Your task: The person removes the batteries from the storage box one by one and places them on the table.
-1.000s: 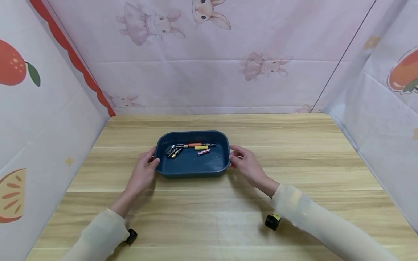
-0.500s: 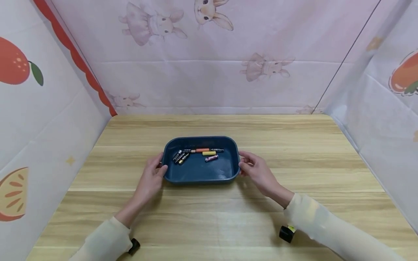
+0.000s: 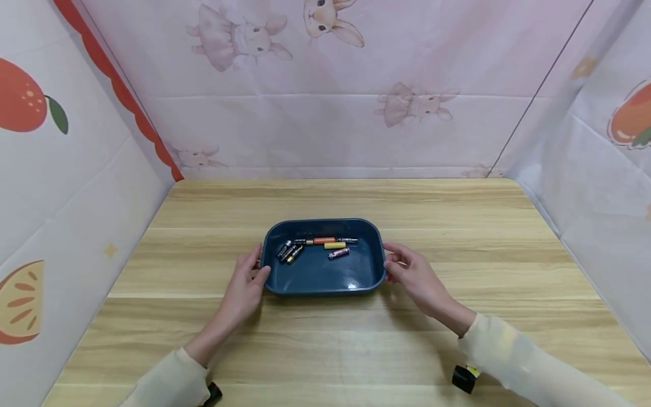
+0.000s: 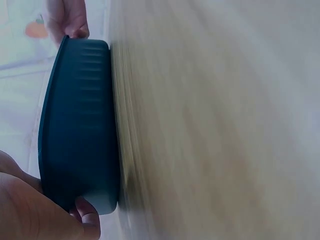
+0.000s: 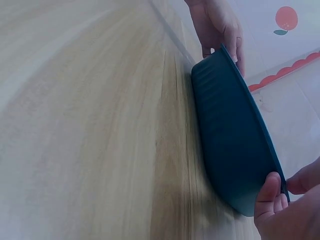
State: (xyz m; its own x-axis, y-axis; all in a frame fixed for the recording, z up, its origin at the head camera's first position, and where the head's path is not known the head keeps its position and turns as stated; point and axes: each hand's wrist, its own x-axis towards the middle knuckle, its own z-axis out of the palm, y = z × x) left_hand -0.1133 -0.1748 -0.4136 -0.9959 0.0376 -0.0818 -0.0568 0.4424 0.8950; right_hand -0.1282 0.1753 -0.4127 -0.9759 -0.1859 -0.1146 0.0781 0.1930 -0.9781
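Observation:
A dark blue rectangular tray with rounded corners is held at its two short ends. My left hand grips the left end, thumb at the rim and fingers around the outside. At the right end my right hand pinches the rim between thumb and curled fingers. Several batteries lie inside: dark ones clustered at the left, an orange one along the back, a yellow one and a purplish one right of the middle. In the left wrist view the ribbed tray wall stands close over the wooden tabletop.
The wooden table extends around the tray on all sides. Behind it rises a pink cloth wall with rabbit prints, and white fruit-print cloths hang at left and right. A black device sits by the right sleeve.
Both hands have brought the tray toward the person and rightward across the table. The batteries stay in the same arrangement inside, and the grip at both ends is unchanged.

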